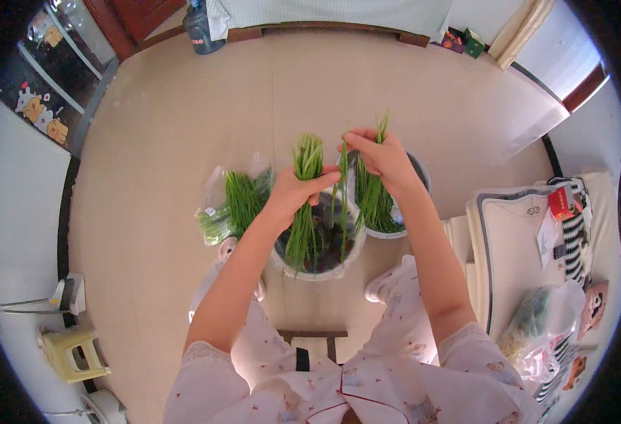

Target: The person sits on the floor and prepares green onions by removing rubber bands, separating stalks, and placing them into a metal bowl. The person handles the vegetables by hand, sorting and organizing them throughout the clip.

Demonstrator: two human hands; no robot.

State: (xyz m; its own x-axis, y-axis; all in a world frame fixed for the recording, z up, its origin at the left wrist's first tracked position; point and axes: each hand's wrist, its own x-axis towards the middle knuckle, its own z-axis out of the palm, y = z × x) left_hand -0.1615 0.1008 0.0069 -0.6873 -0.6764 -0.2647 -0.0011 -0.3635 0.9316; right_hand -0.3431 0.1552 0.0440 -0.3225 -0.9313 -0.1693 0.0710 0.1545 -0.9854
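My left hand (290, 192) is closed around an upright bunch of long green leaves, likely garlic chives (305, 233), with the thumb across it. The bunch's lower ends hang over a bag-lined round bin (357, 249) with dark contents. To its right, my right hand (390, 159) grips a second chive bunch (375, 206) in the palm. Between its thumb and fingertips are a few loose strands (344, 196). That second bunch hangs over another white-rimmed round container (384, 235). More chives (242, 201) lie on the floor in a clear plastic bag (215, 185), left of my left forearm.
A padded seat (517, 222) at the right bears a red box (562, 203) and a filled plastic bag (543, 312). At the left stand a yellow stool (74, 355) and a glass door (40, 79). A water jug (202, 34) stands beside a cloth-covered bed or couch (331, 13).
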